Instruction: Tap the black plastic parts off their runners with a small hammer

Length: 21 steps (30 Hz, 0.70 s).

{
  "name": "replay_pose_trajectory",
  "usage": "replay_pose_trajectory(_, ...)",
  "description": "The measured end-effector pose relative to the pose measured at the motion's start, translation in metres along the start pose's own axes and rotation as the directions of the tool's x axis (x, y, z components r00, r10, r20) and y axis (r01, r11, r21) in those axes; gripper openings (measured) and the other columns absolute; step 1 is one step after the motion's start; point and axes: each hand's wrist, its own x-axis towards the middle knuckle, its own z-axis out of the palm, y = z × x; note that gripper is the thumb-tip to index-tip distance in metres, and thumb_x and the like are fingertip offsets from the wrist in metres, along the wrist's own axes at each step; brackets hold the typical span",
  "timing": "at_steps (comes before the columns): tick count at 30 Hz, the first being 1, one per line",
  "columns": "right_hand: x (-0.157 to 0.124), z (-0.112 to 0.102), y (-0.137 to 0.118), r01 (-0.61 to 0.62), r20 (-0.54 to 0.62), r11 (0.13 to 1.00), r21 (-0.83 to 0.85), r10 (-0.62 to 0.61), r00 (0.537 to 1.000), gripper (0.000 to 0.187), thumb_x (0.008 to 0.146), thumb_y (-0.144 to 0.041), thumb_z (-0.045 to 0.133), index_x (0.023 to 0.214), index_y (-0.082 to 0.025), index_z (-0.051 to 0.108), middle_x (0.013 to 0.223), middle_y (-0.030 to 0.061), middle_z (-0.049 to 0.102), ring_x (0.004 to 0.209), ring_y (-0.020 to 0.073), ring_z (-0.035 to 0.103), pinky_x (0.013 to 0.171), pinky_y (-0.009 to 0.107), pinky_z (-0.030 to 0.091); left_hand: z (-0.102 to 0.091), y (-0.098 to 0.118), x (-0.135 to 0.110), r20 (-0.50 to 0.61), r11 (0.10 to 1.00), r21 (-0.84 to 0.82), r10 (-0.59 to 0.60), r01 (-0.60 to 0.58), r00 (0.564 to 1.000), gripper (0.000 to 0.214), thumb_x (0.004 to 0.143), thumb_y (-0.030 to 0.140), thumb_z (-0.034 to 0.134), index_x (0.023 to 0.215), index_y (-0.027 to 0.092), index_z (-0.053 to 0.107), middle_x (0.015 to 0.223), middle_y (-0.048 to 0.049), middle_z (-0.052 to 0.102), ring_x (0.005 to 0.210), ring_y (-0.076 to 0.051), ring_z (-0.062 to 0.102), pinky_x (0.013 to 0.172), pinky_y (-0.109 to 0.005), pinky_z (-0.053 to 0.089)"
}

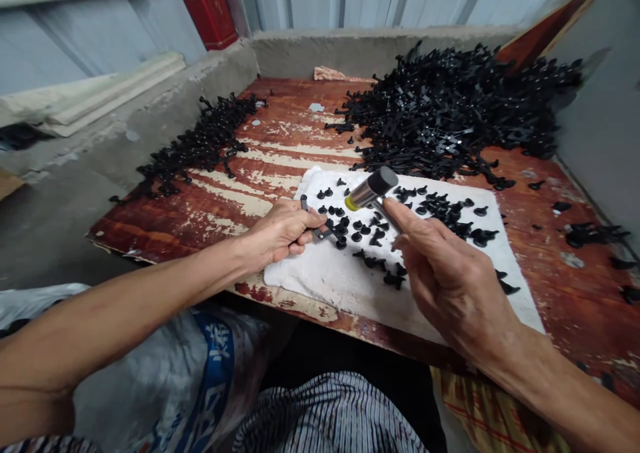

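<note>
My left hand (287, 233) pinches a small black metal bracket (323, 234) above the left part of a white cloth (320, 286). Gripped in my right hand (445, 266) is a mallet (367, 190) with a dark face on one end and a yellow one on the other. Its head hangs over the cloth, a little right of the bracket and apart from it. Small black knobs (376, 237) lie scattered on the cloth around both hands, with a denser group (443, 210) toward the right. My right fingers partly hide the mallet's handle.
A large heap of black parts (445, 106) covers the table's back right. A longer pile (200, 143) runs along the left edge. Loose pieces (595, 234) lie at the right. Low concrete walls (300, 53) border the worn red tabletop (280, 140). A printed sack (215, 366) stands below, at left.
</note>
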Motion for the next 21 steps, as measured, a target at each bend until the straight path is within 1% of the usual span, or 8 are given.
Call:
replay_pose_trajectory(2,0.001,0.000,-0.001,0.027,0.001,0.996,-0.084,-0.027,1.000,0.051,0.090,-0.012,0.037,0.140,-0.016,0.047,0.080,0.0067,0.058,0.056,0.0148,0.053,0.046,0.025,0.045,0.000,0.000,0.001,0.005,1.000,0.000,0.000,0.000,1.000,0.018,0.079,0.005,0.061,0.065,0.013,0.052,0.057,0.0011,0.059,0.029,0.001,0.032,0.028,-0.015,0.016)
replay_pose_trajectory(4,0.003,-0.001,0.000,0.070,0.074,0.980,-0.185,-0.057,0.996,0.050,0.089,-0.010,0.036,0.135,-0.014,0.052,0.078,0.0069,0.058,0.051,0.0143,0.049,0.041,0.025,0.040,0.001,0.001,0.001,0.006,1.000,0.006,0.003,-0.003,1.000,0.019,0.079,0.005,0.060,0.065,0.013,0.052,0.056,0.0017,0.059,0.029,0.001,0.031,0.028,-0.015,0.016)
replay_pose_trajectory(6,0.005,-0.003,-0.001,0.102,0.092,0.975,-0.198,-0.086,0.992,0.048,0.089,-0.009,0.036,0.133,-0.011,0.054,0.077,0.0066,0.057,0.051,0.0138,0.048,0.041,0.025,0.040,0.002,0.001,0.000,-0.001,1.000,0.017,-0.005,0.005,1.000,0.020,0.080,0.005,0.060,0.064,0.013,0.051,0.054,0.0026,0.057,0.028,0.002,0.031,0.028,-0.014,0.015)
replay_pose_trajectory(10,0.005,-0.009,-0.005,0.121,-0.152,0.986,-0.118,-0.138,0.979,0.049,0.089,-0.007,0.041,0.138,-0.011,0.048,0.078,0.0037,0.054,0.055,0.0111,0.047,0.049,0.022,0.043,0.002,0.002,-0.002,0.008,0.999,0.030,-0.025,0.025,1.000,0.020,0.082,0.007,0.059,0.064,0.013,0.051,0.051,0.0039,0.053,0.029,0.001,0.029,0.028,-0.015,0.015)
replay_pose_trajectory(11,0.005,-0.009,-0.006,0.131,-0.147,0.980,-0.151,-0.153,0.977,0.049,0.089,-0.006,0.040,0.137,-0.011,0.048,0.077,0.0032,0.054,0.053,0.0105,0.045,0.046,0.021,0.041,0.002,0.001,-0.001,0.015,0.999,0.032,-0.021,0.020,1.000,0.019,0.082,0.007,0.059,0.065,0.013,0.052,0.051,0.0040,0.052,0.029,0.001,0.029,0.028,-0.015,0.015)
replay_pose_trajectory(15,0.003,-0.005,-0.004,0.152,0.083,0.954,-0.259,-0.135,0.987,0.047,0.088,-0.007,0.036,0.131,-0.011,0.054,0.074,0.0037,0.056,0.046,0.0107,0.043,0.037,0.021,0.035,-0.004,-0.005,0.004,0.057,0.999,0.035,0.002,-0.004,0.998,0.018,0.080,0.008,0.060,0.064,0.013,0.054,0.055,0.0025,0.054,0.031,0.001,0.032,0.028,-0.015,0.017)
replay_pose_trajectory(19,0.001,-0.005,-0.005,0.087,-0.063,0.984,-0.156,-0.098,0.993,0.051,0.090,-0.008,0.038,0.140,-0.014,0.044,0.080,0.0042,0.057,0.050,0.0102,0.049,0.044,0.021,0.043,-0.007,-0.010,0.008,0.087,0.999,0.034,0.018,-0.021,0.996,0.015,0.079,0.012,0.064,0.065,0.013,0.056,0.057,0.0026,0.055,0.033,0.001,0.034,0.029,-0.015,0.018)
replay_pose_trajectory(21,0.001,-0.005,-0.005,0.129,0.009,0.961,-0.245,-0.131,0.991,0.052,0.088,-0.007,0.037,0.137,-0.017,0.048,0.076,0.0025,0.056,0.045,0.0096,0.045,0.039,0.021,0.037,-0.007,-0.010,0.007,0.072,0.999,0.045,0.019,-0.022,0.997,0.016,0.080,0.011,0.062,0.065,0.013,0.056,0.057,0.0025,0.055,0.033,0.001,0.033,0.029,-0.015,0.018)
